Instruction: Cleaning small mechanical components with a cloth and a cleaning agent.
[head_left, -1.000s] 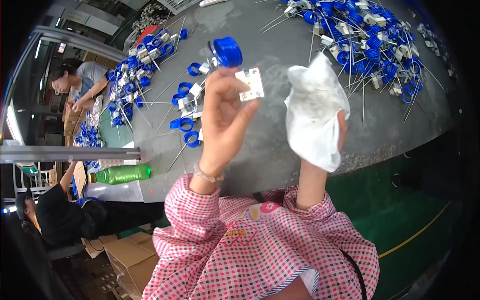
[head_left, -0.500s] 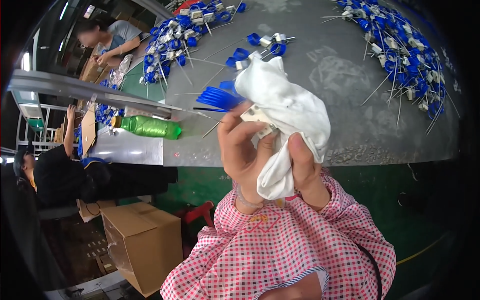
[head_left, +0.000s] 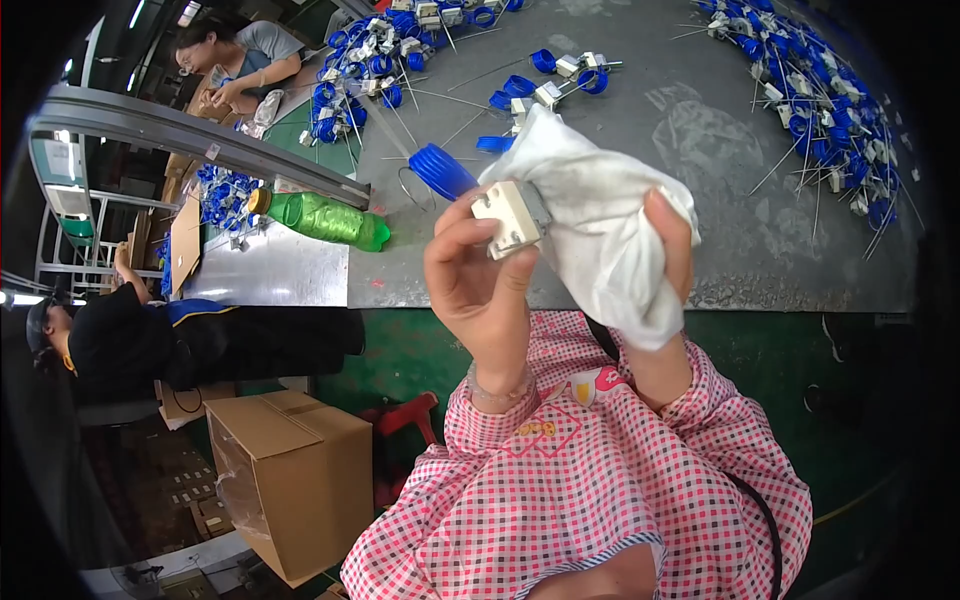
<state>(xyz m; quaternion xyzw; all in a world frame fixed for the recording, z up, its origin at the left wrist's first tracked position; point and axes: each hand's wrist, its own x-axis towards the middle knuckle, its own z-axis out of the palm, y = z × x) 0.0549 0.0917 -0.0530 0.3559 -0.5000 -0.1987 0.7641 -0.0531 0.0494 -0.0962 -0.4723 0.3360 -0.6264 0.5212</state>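
Between the thumb and fingers of my left hand (head_left: 492, 325) is a capillary thermostat (head_left: 507, 222) with a white block body and a grey metal side. Its coiled blue tube (head_left: 438, 171) sticks out to the far left of the block. My right hand (head_left: 672, 240) grips a bunched white cloth (head_left: 597, 215), with the thumb showing and most fingers hidden behind it. The cloth's left part lies against or right beside the thermostat's metal side; I cannot tell if they touch. Both hands are raised over the table's near edge.
Loose thermostats (head_left: 545, 90) lie just beyond the cloth. Heaps of them stand at the far left (head_left: 380, 60) and right (head_left: 820, 120) of the grey table (head_left: 690, 130). A green bottle (head_left: 325, 220) lies by a metal rail (head_left: 200, 130). Two people are at left, above a cardboard box (head_left: 310, 480).
The cloth has come away from the thermostat's front, moving right with my right hand. The white block is now turned and more exposed in my left hand. The view has shifted slightly.
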